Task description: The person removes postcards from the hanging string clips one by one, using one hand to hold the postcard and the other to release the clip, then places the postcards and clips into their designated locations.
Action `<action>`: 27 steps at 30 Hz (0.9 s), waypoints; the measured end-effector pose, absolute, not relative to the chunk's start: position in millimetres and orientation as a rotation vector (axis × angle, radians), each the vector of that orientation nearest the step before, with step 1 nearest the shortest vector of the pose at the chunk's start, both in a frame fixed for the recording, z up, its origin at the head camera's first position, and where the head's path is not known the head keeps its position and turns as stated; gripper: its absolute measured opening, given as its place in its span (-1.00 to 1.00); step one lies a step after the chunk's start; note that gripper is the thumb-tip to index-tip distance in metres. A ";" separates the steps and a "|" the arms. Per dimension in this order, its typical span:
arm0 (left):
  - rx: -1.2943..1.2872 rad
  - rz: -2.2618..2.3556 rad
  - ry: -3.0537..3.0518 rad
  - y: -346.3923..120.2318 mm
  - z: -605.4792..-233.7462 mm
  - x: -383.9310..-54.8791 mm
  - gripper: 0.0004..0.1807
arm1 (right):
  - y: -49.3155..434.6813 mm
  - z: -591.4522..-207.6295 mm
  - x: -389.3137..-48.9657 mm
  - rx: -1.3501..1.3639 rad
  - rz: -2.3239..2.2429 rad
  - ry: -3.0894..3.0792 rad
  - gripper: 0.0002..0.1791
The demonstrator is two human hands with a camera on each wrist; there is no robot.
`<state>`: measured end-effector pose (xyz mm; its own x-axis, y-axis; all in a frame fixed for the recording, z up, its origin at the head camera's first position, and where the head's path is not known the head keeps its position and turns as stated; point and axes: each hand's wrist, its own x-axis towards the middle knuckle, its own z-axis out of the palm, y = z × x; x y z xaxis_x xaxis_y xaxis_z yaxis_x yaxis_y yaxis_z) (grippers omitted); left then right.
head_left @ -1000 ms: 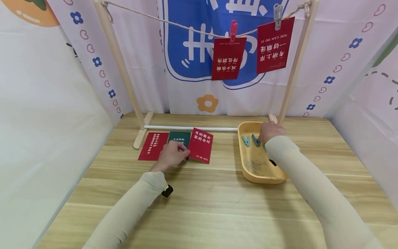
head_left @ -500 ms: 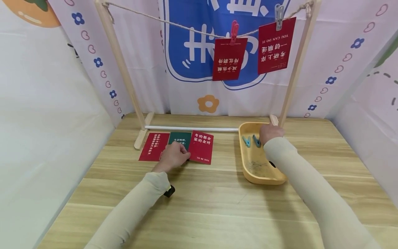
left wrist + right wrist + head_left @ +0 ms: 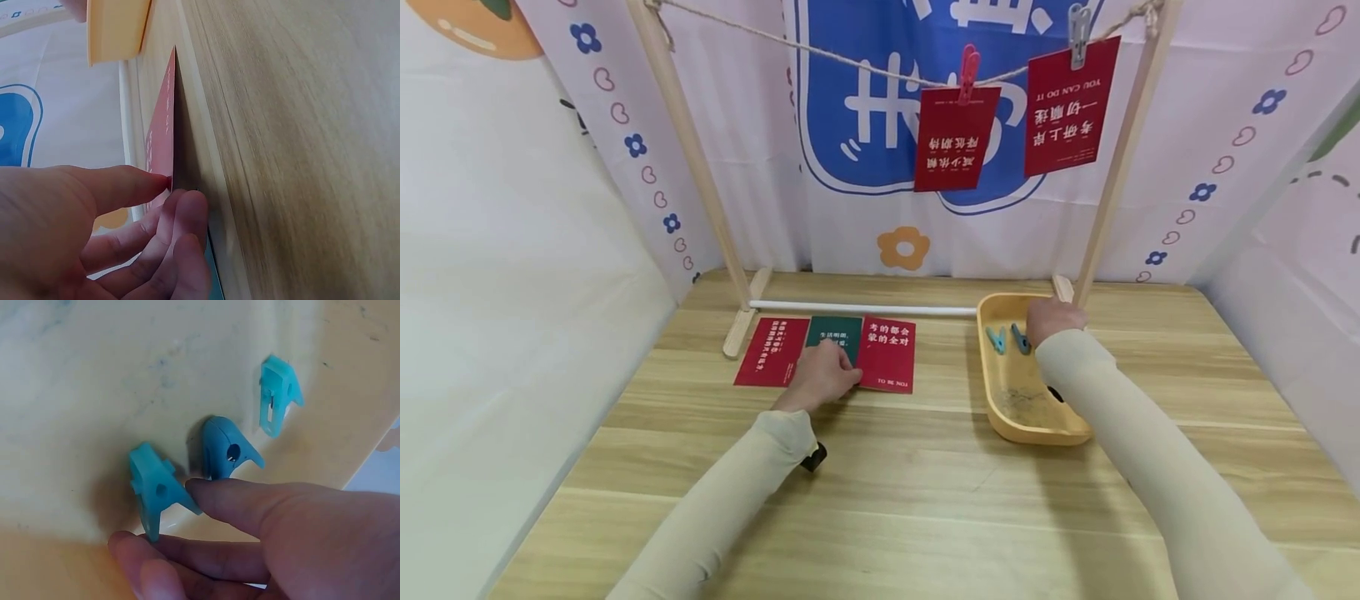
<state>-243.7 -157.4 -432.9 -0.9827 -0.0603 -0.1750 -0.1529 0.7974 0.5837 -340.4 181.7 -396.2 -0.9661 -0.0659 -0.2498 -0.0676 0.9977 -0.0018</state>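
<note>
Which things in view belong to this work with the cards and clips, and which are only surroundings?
Seem to belong to the work:
cards
clips
tray
rope
stand

Only surroundings:
table
printed cloth

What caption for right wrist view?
Right hand touches one teal clip in yellow tray; blue clip, second teal clip nearby.

Before you, pale wood-grain table; behind it, white backdrop with blue motif, orange flower; white sheeting at your left.
</note>
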 end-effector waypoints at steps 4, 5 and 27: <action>-0.172 0.925 2.835 -156.6 -432.3 -244.7 -0.73 | 183.4 -398.4 -341.7 -0.105 -0.004 2.887 -0.76; -0.174 0.923 2.833 -156.5 -432.5 -244.8 -0.72 | 184.0 -399.2 -342.2 -0.106 -0.008 2.888 -0.76; -0.190 0.867 2.808 -152.7 -429.6 -245.0 -0.62 | 182.4 -397.5 -343.6 -0.136 0.014 2.869 -0.76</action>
